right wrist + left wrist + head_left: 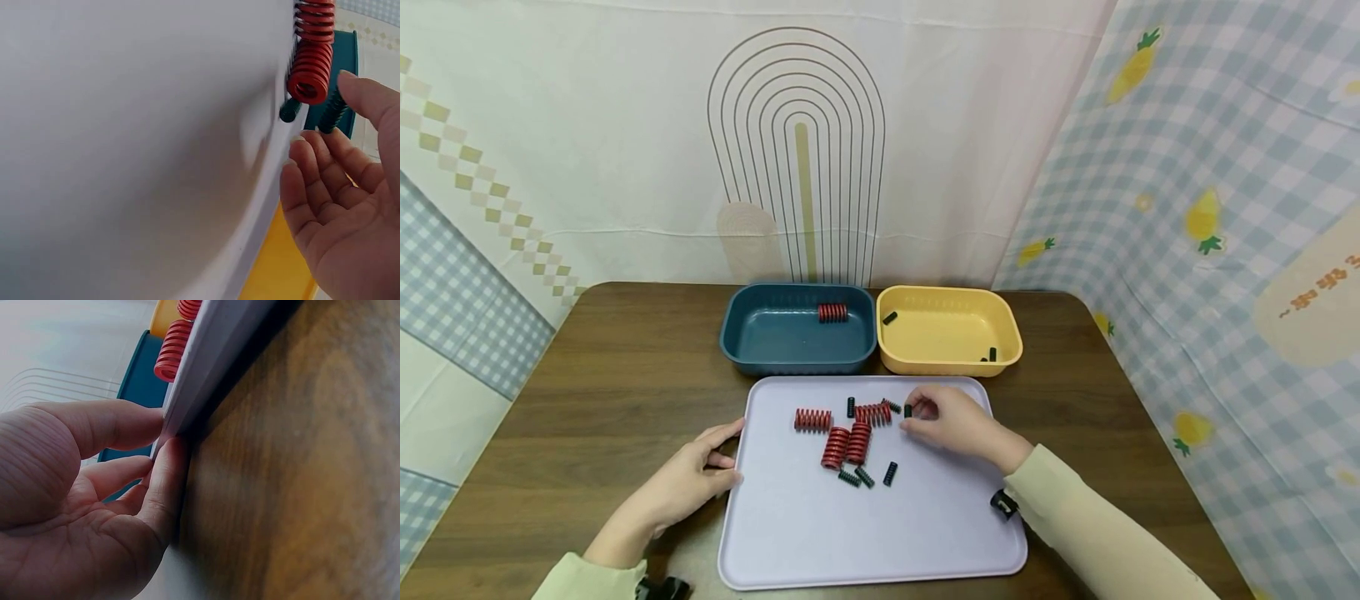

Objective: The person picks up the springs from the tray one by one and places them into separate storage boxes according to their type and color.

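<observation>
My right hand [951, 421] pinches a small dark green spring [334, 114] between thumb and fingertip, over the upper right of the pale lilac tray [947, 525]. Close to it on the tray lie a red spring [873, 414] and another small green spring [892, 406]. My left hand [692, 475] rests at the tray's left edge, its loosely spread fingertips touching the rim. Several more springs lie mid-tray, among them a thick red spring [813, 420], a red pair side by side and a small green spring [891, 473].
Behind the tray stand a dark blue bin [760, 367] with one red spring [832, 312] in it, and a yellow bin [940, 367] holding a few small green springs. They sit side by side on the brown wooden table [625, 375]. Patterned cloth [955, 125] hangs behind.
</observation>
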A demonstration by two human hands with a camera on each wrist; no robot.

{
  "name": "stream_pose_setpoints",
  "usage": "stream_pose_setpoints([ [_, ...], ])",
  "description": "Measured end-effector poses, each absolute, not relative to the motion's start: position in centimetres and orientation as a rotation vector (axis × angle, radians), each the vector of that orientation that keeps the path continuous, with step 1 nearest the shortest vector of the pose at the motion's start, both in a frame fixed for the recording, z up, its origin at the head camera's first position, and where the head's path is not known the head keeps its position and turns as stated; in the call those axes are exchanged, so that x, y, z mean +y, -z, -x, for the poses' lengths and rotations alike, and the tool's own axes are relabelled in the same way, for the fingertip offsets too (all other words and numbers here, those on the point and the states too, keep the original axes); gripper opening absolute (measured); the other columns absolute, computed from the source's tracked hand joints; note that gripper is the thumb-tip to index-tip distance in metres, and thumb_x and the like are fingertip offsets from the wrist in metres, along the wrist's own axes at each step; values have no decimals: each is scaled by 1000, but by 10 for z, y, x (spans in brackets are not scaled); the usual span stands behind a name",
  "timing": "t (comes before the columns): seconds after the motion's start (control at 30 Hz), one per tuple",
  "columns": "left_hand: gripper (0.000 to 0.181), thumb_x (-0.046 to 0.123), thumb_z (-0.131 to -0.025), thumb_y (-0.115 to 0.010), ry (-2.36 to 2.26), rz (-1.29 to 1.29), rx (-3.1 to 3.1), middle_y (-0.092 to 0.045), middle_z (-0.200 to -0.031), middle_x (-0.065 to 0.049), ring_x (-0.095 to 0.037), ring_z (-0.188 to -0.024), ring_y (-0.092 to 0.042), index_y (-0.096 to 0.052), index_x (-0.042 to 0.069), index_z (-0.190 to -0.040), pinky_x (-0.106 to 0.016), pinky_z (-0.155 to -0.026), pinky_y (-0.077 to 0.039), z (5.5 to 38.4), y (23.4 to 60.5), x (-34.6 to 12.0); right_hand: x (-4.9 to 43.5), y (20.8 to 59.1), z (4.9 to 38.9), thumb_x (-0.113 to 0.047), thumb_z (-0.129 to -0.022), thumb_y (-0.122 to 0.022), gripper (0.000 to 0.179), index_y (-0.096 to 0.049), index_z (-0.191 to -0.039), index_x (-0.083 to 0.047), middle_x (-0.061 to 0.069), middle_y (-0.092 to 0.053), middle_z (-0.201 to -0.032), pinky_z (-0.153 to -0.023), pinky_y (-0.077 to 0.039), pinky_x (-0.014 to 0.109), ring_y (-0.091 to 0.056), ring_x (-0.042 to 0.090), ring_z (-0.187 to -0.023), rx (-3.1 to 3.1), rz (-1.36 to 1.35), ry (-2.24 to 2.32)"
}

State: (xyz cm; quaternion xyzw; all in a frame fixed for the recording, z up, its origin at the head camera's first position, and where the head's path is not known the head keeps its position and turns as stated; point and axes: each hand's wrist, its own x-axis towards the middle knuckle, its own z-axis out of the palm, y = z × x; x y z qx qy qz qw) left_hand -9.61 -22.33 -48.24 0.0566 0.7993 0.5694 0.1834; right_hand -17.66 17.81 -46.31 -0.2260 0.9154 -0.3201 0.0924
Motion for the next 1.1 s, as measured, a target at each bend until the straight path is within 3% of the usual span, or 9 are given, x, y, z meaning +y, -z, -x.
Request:
stream_pose_setpoints([
  [0.43, 74, 0, -85, -69, -1594, -156, 2257, -34, -143, -17, -28, -100, -52, -33, 4, -150, -26, -75, -51, 97, 480, -224, 185, 442, 191, -45, -86, -70, 30, -66, -99, -18, -7, -62, -94, -80, -50, 34, -57, 10, -88, 2826, 652, 1159],
  [1.1, 73, -1, -85, -69, -1567, -152, 2279, -36, -142, -17, -27, -99, -52, -34, 3, -149, -26, -74, -51, 96, 479, -222, 199, 444, 220, -46, -88, -68, 42, -65, -105, -8, 6, -63, -100, -82, -47, 42, -58, 23, -93, 3081, 202, 1184],
])
